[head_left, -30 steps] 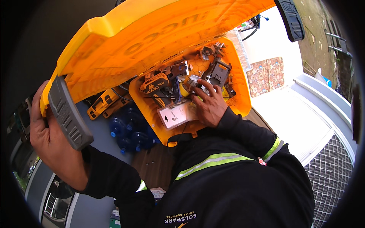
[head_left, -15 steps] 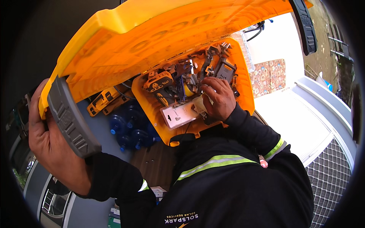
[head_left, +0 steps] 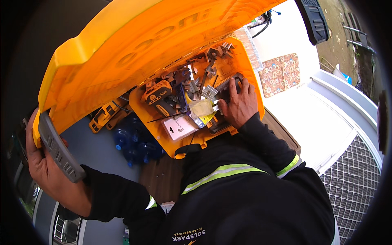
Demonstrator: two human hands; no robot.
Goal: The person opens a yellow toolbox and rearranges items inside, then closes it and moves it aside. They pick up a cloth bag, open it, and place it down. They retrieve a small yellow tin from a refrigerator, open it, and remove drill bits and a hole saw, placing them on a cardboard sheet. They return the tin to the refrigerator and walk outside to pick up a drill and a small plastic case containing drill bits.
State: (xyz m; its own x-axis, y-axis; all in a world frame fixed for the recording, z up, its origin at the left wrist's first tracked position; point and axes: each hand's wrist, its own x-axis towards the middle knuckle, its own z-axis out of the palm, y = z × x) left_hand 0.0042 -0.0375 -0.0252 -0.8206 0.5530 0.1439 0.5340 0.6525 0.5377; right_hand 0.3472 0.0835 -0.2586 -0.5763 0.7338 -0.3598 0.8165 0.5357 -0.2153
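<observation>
My left hand [head_left: 49, 173] grips the edge of the raised orange toolbox lid [head_left: 94, 77], fingers behind it near a dark grey latch [head_left: 61, 149]. My right hand [head_left: 243, 104] is inside the orange toolbox [head_left: 157, 134], fingers curled over a dark grey box-shaped device [head_left: 224, 90] by the right wall; the palm hides part of it. Close to its thumb are a clear plastic packet [head_left: 201, 108] and a metal clamp [head_left: 209, 92]. A pale blister pack [head_left: 179, 127] lies near the front. Yellow-and-black power tool batteries [head_left: 157, 92] sit at the left among metal brackets.
Left of the toolbox are a yellow tool case [head_left: 104, 116] and several blue water bottles [head_left: 136, 141]. A brown wooden surface [head_left: 161, 175] lies under the box. A patterned mat [head_left: 281, 75] is on the white floor at right, with a metal grille [head_left: 347, 179] nearer.
My right hand has moved from above the packets to the right, onto the dark grey device. The clear packet now shows uncovered. The lid and my left hand appear farther left in view.
</observation>
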